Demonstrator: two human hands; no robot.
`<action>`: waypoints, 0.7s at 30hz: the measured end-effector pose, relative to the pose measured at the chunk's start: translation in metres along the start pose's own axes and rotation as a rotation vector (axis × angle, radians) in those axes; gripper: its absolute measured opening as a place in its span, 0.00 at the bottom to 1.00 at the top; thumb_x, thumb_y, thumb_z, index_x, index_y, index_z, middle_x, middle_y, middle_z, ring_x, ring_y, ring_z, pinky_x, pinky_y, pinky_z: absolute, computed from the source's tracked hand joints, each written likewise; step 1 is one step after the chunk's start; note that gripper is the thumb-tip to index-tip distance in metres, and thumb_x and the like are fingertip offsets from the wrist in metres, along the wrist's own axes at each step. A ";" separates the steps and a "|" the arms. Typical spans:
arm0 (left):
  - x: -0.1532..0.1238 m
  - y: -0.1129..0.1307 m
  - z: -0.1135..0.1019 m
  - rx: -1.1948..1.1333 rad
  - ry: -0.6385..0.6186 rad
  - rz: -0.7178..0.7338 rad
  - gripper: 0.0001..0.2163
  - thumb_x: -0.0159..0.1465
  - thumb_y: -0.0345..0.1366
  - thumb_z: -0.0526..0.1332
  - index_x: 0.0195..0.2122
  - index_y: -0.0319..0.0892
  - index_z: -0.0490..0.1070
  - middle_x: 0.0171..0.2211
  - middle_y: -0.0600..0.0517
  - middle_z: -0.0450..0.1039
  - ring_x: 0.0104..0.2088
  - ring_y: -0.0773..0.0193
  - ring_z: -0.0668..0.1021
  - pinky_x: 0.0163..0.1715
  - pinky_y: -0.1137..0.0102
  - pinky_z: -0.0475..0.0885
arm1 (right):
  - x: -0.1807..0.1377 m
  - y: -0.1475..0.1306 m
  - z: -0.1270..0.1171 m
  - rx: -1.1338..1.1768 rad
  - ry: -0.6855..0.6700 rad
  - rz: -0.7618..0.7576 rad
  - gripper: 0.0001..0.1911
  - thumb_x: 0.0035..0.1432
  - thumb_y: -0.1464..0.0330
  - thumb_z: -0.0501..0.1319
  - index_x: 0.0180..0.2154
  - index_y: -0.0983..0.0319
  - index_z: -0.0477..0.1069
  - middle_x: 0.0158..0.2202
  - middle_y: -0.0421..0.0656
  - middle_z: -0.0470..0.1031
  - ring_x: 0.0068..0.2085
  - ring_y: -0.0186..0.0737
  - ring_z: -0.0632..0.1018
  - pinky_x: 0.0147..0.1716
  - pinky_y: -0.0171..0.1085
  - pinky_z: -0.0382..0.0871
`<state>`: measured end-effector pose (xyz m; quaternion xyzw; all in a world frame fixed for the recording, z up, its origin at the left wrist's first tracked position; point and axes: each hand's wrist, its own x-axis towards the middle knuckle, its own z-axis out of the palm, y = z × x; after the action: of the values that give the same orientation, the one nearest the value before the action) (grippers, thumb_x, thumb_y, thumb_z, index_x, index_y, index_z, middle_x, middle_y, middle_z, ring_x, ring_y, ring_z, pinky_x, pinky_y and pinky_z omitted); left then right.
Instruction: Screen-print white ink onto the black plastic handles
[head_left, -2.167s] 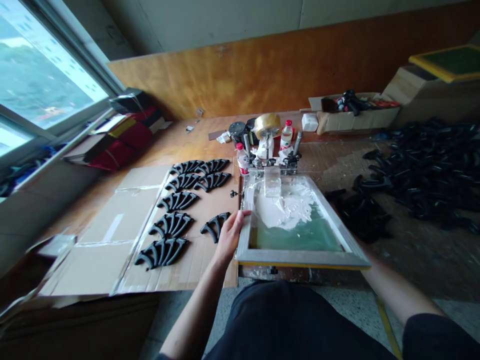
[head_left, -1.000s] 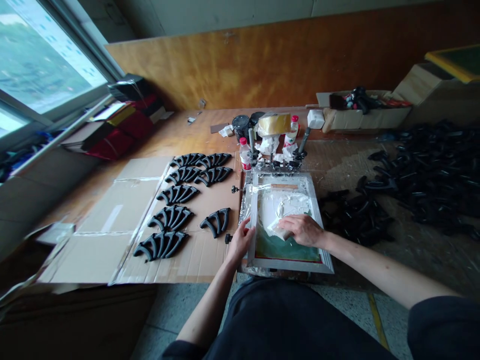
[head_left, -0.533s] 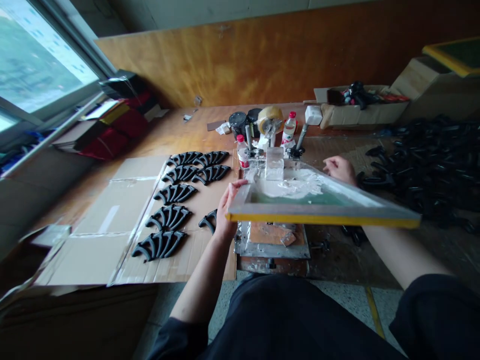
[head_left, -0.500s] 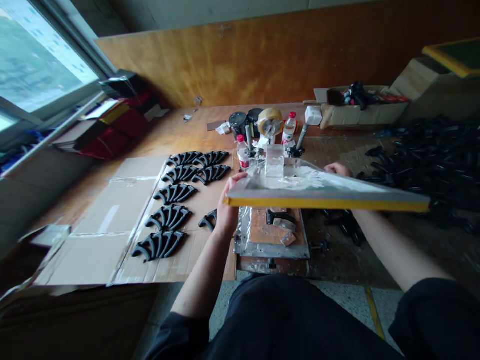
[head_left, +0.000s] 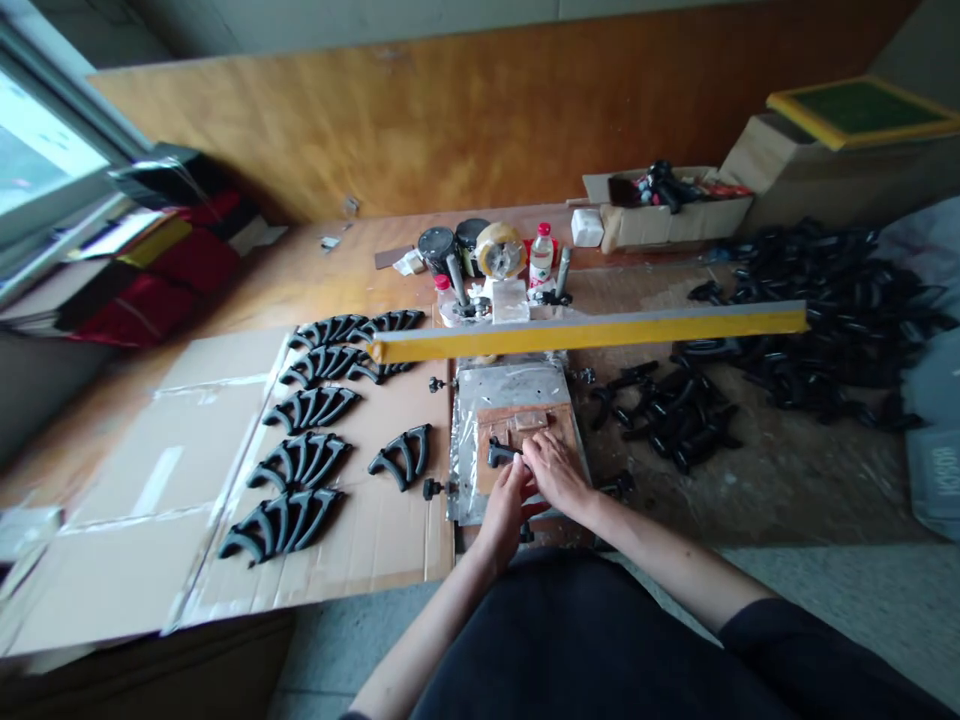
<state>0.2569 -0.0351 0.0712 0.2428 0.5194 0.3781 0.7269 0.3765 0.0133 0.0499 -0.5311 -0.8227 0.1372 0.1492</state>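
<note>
A black curved handle-like part (head_left: 501, 453) lies on a brown board (head_left: 486, 478) fixed to a metal plate (head_left: 469, 400). My left hand (head_left: 508, 508) pinches the near right end of this part. My right hand (head_left: 556, 474) is closed at the same end, its fingers bent over it; the fingertips partly hide the part. Below my left fingers a small dark shape shows, too covered to make out. Beyond both hands, the yellow-edged frame (head_left: 592, 333) stands raised above the plate's far side, touched by neither hand.
Rows of black curved parts (head_left: 304, 408) lie on cardboard (head_left: 202, 470) at left, with a smaller group (head_left: 403, 457) nearer the plate. Loose black parts (head_left: 679, 410) pile up at right. Bottles (head_left: 541, 260), a tape roll (head_left: 500, 250) and black tubs (head_left: 437, 250) stand behind.
Both hands have let go of the yellow-edged frame and come down to the black part on the board. The frame now sits higher and farther back. The view has shifted right.
</note>
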 end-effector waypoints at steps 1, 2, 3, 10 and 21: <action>-0.001 -0.003 0.000 0.003 0.041 0.022 0.27 0.61 0.60 0.55 0.48 0.40 0.67 0.48 0.41 0.75 0.42 0.58 0.80 0.34 0.69 0.75 | -0.005 -0.004 0.000 0.024 0.012 -0.022 0.07 0.66 0.71 0.52 0.33 0.60 0.65 0.36 0.47 0.72 0.39 0.44 0.73 0.39 0.39 0.65; -0.001 -0.004 0.000 0.030 0.081 0.044 0.26 0.61 0.59 0.56 0.46 0.40 0.67 0.46 0.42 0.75 0.40 0.58 0.80 0.32 0.69 0.75 | -0.010 -0.006 0.000 0.055 0.028 -0.036 0.08 0.66 0.72 0.51 0.33 0.60 0.65 0.35 0.47 0.72 0.37 0.43 0.73 0.37 0.39 0.66; -0.001 -0.004 -0.001 0.072 0.114 0.071 0.25 0.60 0.58 0.57 0.45 0.40 0.67 0.44 0.43 0.76 0.38 0.59 0.80 0.31 0.70 0.75 | -0.014 -0.007 -0.001 0.097 0.048 -0.045 0.09 0.65 0.73 0.50 0.33 0.59 0.64 0.35 0.47 0.71 0.35 0.43 0.73 0.35 0.39 0.66; -0.004 0.005 -0.002 0.260 0.192 0.234 0.20 0.58 0.54 0.63 0.39 0.41 0.65 0.30 0.52 0.73 0.31 0.63 0.78 0.25 0.73 0.73 | -0.024 -0.001 -0.015 0.433 0.156 -0.092 0.11 0.64 0.74 0.49 0.29 0.57 0.59 0.29 0.42 0.67 0.32 0.41 0.72 0.33 0.39 0.65; -0.001 0.009 0.000 0.231 0.124 0.260 0.19 0.56 0.52 0.65 0.33 0.41 0.65 0.27 0.55 0.71 0.28 0.66 0.77 0.28 0.72 0.74 | -0.027 0.004 -0.028 0.486 0.037 -0.133 0.09 0.65 0.73 0.50 0.32 0.58 0.63 0.32 0.42 0.70 0.35 0.39 0.74 0.36 0.37 0.69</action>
<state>0.2543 -0.0305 0.0789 0.3658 0.5674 0.4211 0.6057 0.4016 -0.0078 0.0718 -0.4268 -0.7958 0.3112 0.2961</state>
